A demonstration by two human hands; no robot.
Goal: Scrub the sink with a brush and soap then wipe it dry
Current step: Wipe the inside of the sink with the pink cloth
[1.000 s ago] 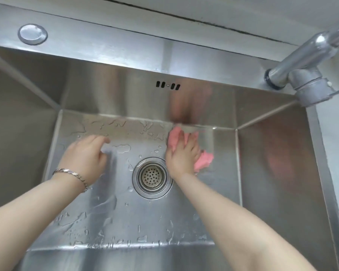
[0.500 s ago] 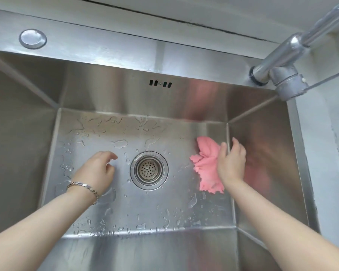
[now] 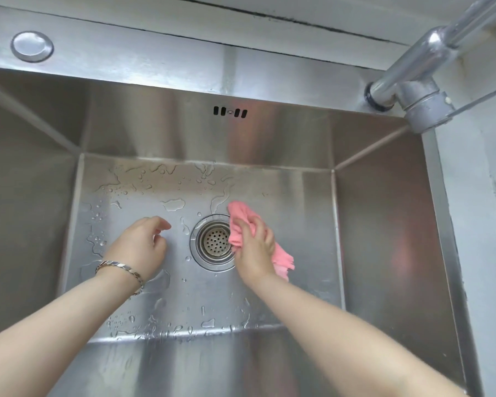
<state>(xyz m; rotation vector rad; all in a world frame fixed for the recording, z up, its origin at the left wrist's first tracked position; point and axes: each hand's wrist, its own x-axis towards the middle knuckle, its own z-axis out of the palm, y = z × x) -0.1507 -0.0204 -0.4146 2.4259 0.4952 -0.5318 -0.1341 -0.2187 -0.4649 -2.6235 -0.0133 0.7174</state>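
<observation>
I look down into a deep stainless steel sink. My right hand presses a crumpled pink cloth onto the sink floor, right beside the round drain strainer and overlapping its right rim. More of the cloth sticks out behind the hand to the right. My left hand, with a silver bracelet at the wrist, rests on the floor left of the drain, fingers loosely curled, holding nothing. Water drops and puddles lie on the left, far and near parts of the floor. No brush is in view.
A chrome faucet reaches in from the upper right over the sink's back corner. An overflow slot sits in the back wall. A round metal cap is on the rim at the far left.
My right hand has swept the pink cloth from the right wall back left to the drain's edge. My left hand has stayed left of the drain.
</observation>
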